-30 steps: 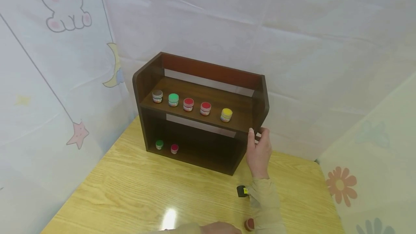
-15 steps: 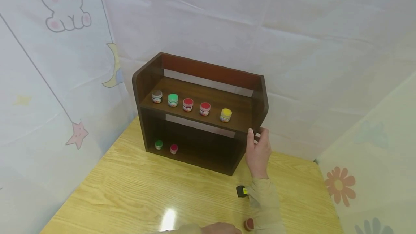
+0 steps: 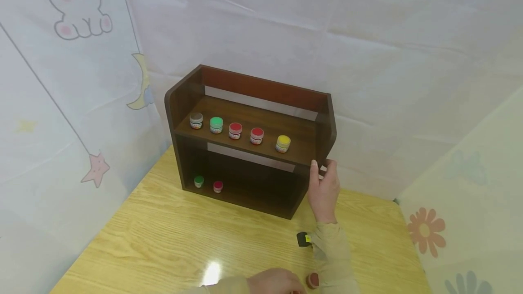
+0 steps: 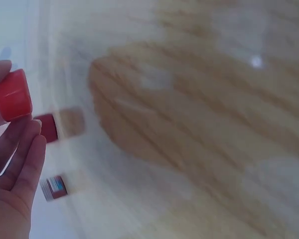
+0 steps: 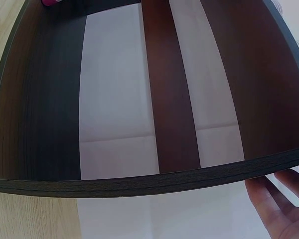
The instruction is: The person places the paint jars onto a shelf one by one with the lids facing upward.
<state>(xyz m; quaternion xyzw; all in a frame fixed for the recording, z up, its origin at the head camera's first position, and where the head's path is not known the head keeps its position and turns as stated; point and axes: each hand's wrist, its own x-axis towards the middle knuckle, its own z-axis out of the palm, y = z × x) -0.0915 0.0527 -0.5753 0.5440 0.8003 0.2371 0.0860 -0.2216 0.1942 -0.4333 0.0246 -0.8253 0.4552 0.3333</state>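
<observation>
My left hand (image 3: 275, 281) is low in the head view at the bottom edge. In the left wrist view its thumb and fingers pinch a small red paint jar (image 4: 14, 97), held close over the table. My right hand (image 3: 324, 193) rests against the right side of a dark brown two-tier shelf (image 3: 245, 149). Seen from the right wrist, its fingertips touch the outer face of the side panel (image 5: 139, 184), and none show on the inner face. A dark red jar (image 3: 313, 280) sits on the table between the left hand and the right sleeve.
The upper tier holds several paint jars, among them a green jar (image 3: 216, 124) and a yellow jar (image 3: 283, 143). Below are a green-lidded jar (image 3: 199, 181) and a crimson-lidded jar (image 3: 218, 186). A small black object (image 3: 303, 239) with a yellow patch lies beside the right sleeve.
My left hand has risen a little into the head view, with a bit of red showing beneath it. The right hand keeps its place at the shelf's side.
</observation>
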